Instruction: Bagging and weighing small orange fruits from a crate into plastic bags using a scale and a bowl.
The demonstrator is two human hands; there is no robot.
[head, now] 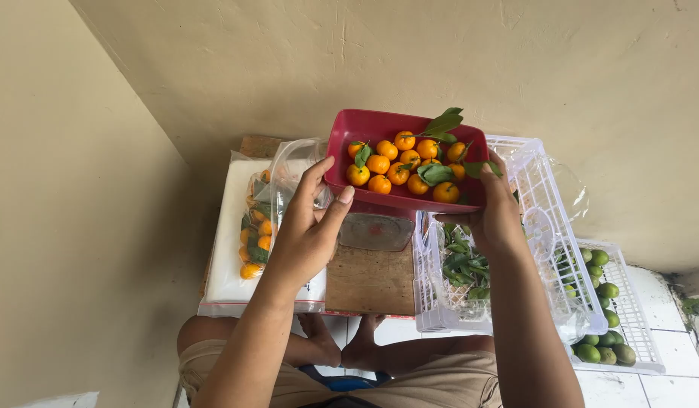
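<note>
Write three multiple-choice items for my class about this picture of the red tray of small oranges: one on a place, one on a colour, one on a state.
1. Where is the white basket of leaves?
A. Below the red tray
B. On the person's lap
C. Against the left wall

2. What colour are the fruits in the far-right basket?
A. Red
B. Green
C. Purple

3. How is the red tray held?
A. Resting on the floor
B. By one hand
C. Lifted by both hands

Answers: 1 A, the leaves show just under the tray's right end. 2 B, they are green. 3 C, the left hand and right hand grip its ends.
</note>
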